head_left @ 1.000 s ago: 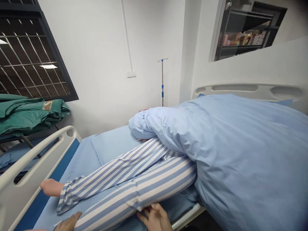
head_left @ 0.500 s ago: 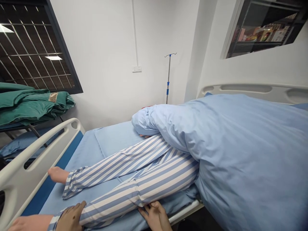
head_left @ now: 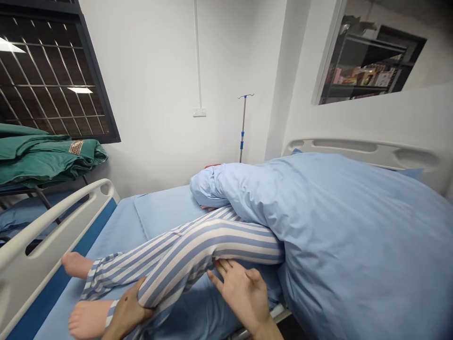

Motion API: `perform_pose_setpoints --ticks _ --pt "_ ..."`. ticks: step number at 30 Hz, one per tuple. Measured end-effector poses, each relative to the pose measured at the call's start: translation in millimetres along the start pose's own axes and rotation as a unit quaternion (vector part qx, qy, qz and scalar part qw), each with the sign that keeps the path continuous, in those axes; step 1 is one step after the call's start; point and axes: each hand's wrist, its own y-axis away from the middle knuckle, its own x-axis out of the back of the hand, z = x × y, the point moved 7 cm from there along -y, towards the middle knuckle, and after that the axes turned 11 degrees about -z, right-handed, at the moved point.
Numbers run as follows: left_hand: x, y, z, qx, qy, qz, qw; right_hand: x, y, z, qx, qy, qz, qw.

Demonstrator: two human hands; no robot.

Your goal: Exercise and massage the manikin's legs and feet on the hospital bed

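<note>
A figure lies on a hospital bed in blue-and-white striped pyjama trousers (head_left: pixel 184 250), with the upper body hidden under a pale blue blanket (head_left: pixel 354 236). My left hand (head_left: pixel 127 314) wraps around the lower part of the near trouser leg, just above the bare near foot (head_left: pixel 88 318). That leg is bent, with its knee raised. My right hand (head_left: pixel 242 295) rests under the knee with its fingers spread. The other bare foot (head_left: pixel 76 264) lies on the sheet further left.
A white side rail (head_left: pixel 53 226) runs along the left of the bed, and a white bed end panel (head_left: pixel 361 151) stands behind the blanket. An IV pole (head_left: pixel 242 127) stands against the wall. Folded green cloth (head_left: pixel 42 160) lies beyond the rail, below a grilled window (head_left: pixel 53 75).
The near leg has gone from lying flat to bent with its knee raised. My left hand now holds it lower down, near the ankle, and my right hand has moved up beneath the knee.
</note>
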Motion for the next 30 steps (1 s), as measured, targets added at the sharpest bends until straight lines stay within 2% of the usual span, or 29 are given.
perform_pose_setpoints --ticks 2,4,10,13,18,21,25,28,30 --pt "-4.9 -4 18 0.006 0.018 0.006 1.0 -7 -6 -9 0.002 0.023 -0.001 1.0" --pt "-8.7 -6 26 0.018 0.027 0.007 0.999 -9 -8 -12 0.004 0.043 -0.001 0.999" --pt "-8.8 -4 29 0.007 0.057 0.001 0.998 -4 -7 -10 0.016 0.053 0.0 0.998" --pt "-10.4 -3 25 -0.03 0.075 -0.006 0.997 -2 -5 -9 0.012 0.048 0.004 0.999" --pt "-5.4 1 2 -0.093 0.044 0.027 0.994 6 1 -8 0.006 0.061 0.02 0.998" --pt "-0.9 5 -7 -0.097 0.014 0.018 0.995 12 4 -4 0.001 0.06 0.031 0.998" --pt "5.6 9 -6 -0.1 0.007 0.017 0.995 19 10 1 0.002 0.052 0.042 0.998" --pt "4.7 12 -7 -0.132 -0.026 0.01 0.991 27 15 6 0.001 0.037 0.05 0.998" --pt "3.0 14 -17 -0.146 -0.063 0.012 0.987 36 19 12 -0.006 0.025 0.053 0.998"
